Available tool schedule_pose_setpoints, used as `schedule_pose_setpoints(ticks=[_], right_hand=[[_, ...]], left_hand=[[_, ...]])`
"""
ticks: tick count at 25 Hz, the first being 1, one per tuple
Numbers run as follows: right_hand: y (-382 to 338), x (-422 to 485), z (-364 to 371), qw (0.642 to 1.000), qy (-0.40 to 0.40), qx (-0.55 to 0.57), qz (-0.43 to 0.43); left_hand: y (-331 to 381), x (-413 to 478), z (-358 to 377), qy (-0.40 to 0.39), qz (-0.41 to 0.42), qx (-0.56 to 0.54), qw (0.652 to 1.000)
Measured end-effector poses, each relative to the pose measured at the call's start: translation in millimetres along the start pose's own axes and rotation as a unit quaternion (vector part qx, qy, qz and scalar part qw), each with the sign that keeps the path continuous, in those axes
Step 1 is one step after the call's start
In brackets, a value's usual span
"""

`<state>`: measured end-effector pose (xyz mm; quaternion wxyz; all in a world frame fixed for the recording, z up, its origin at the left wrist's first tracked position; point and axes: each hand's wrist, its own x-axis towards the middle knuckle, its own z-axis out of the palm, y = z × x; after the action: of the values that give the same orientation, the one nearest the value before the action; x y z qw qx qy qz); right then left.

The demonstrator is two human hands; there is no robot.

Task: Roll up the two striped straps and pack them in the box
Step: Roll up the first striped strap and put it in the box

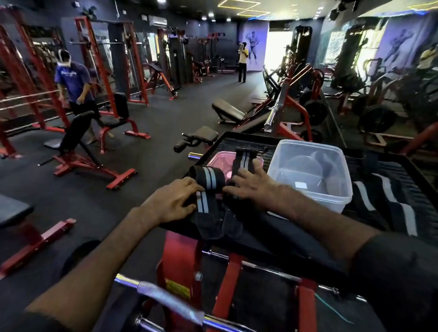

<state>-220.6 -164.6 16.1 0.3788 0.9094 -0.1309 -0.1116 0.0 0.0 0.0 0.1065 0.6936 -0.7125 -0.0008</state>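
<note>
Our forearms reach far over the chrome bar [168, 299], left hand [174, 203] and right hand [251, 189] both flat, fingers straight and gripping nothing, pressing a part-rolled striped strap [208, 178] on the black platform [278, 228], clear box [311, 177] just right, second strap [387, 198] unrolled beyond it.

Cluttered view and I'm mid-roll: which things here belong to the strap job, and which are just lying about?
Job: half-rolled striped strap under the left hand; second striped strap under the right hand; clear box.
Lying about: pink lid beneath the straps; striped cloth right of the box, untouched; incline bench; chrome bar.
</note>
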Motion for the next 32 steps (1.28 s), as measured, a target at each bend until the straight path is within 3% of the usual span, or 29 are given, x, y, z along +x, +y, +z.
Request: schedule_pose_setpoints(ticks=[2, 4, 7, 9, 10, 14, 18, 20, 25, 27, 32], right_hand=[[-5.5, 0.9, 2.5, 0.998, 0.020, -0.052, 0.016], [-20.3, 5.0, 14.9, 0.995, 0.037, -0.084, -0.027], [-16.0, 11.6, 10.0, 0.995, 0.058, -0.076, -0.025], [-13.5, 13.6, 4.5, 0.994, 0.020, -0.100, -0.027], [-10.1, 14.7, 5.6, 0.995, 0.011, -0.096, -0.023], [8.9, 13.3, 4.7, 0.994, 0.101, 0.034, -0.038], [24.3, 0.6, -10.7, 0.941, 0.257, 0.221, 0.015], [26.6, -3.8, -13.5, 0.909, 0.286, 0.297, 0.056], [29.2, -6.5, -20.0, 0.883, 0.235, 0.387, 0.121], [27.8, -11.9, -17.6, 0.870, 0.251, 0.400, 0.142], [21.7, -23.3, -27.0, 0.862, 0.252, 0.402, 0.180]], left_hand=[[-7.3, -2.5, 5.2, -0.055, 0.021, 0.065, 0.996], [-15.7, -5.0, 9.8, -0.098, 0.020, 0.118, 0.988], [-14.8, 3.2, 8.3, -0.112, 0.041, 0.181, 0.976], [-13.6, 7.2, 5.2, -0.116, 0.054, 0.217, 0.968], [-12.2, 8.1, 3.3, -0.124, 0.059, 0.233, 0.963], [-12.8, 11.1, -0.2, -0.132, 0.091, 0.259, 0.953], [-16.4, 14.2, -4.1, -0.057, 0.195, 0.201, 0.958], [-19.3, 13.2, 0.4, -0.008, 0.231, 0.145, 0.962], [-8.9, 17.0, 17.6, 0.079, 0.260, 0.076, 0.959], [-4.8, 23.6, 23.2, 0.117, 0.261, 0.058, 0.956], [7.4, 37.4, 34.8, 0.130, 0.257, 0.028, 0.957]])
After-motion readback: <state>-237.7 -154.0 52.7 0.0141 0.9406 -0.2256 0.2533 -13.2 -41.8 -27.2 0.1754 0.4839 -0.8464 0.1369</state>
